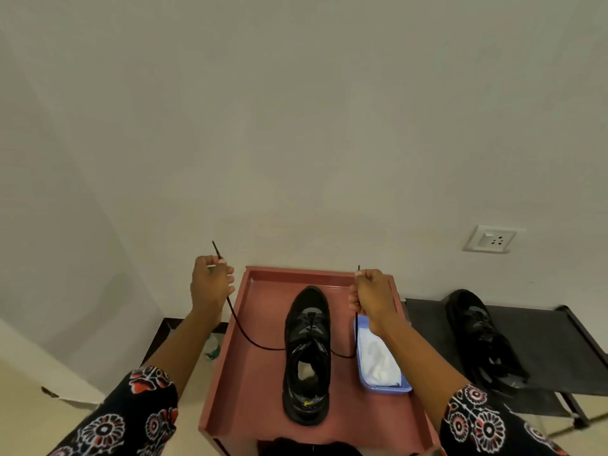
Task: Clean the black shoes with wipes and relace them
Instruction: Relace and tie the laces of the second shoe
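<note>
Leftmost, the left hand (210,282) pinches one end of the lace (245,335); between and below both raised hands the black shoe (307,357) lies on the red tray (245,386), toe pointing away, equally near each. Rightward, the right hand (370,292) grips the other end.

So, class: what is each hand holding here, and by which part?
Both hold one black shoelace threaded through the shoe on the pink tray: left hand and right hand each grip it near an end.
</note>
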